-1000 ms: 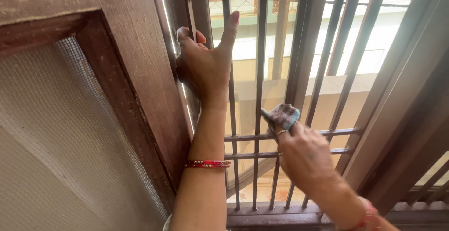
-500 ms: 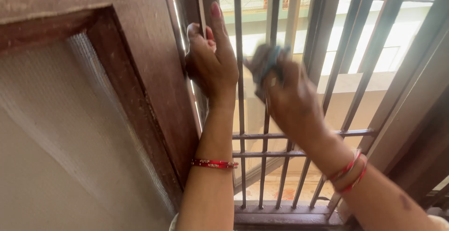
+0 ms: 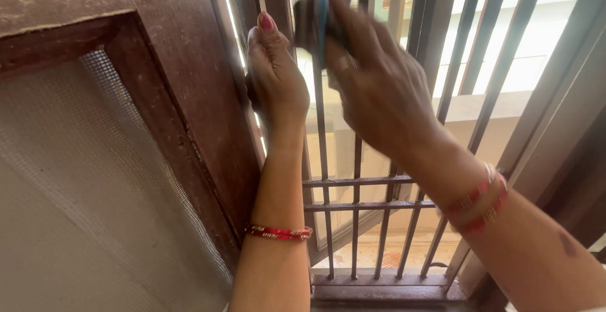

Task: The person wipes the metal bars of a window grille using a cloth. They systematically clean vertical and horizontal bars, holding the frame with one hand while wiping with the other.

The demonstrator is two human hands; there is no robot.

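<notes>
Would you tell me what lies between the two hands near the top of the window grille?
In the head view, one vertical grille bar runs between the left hand and the right hand, which holds a cloth.

1. the right hand [image 3: 379,91], low by the two horizontal cross bars [image 3: 360,192] a second ago, is now up near the top of the dark metal window grille [image 3: 325,160].
2. the crumpled blue-grey cloth [image 3: 319,18] it holds rises with it and now presses on a vertical bar just under the top rail.
3. the left hand [image 3: 274,75] on the brown wooden shutter edge [image 3: 208,97] now has its thumb curled in, no longer stretched upward.
4. the right hand now sits just beside the left hand, no longer well apart.
</notes>
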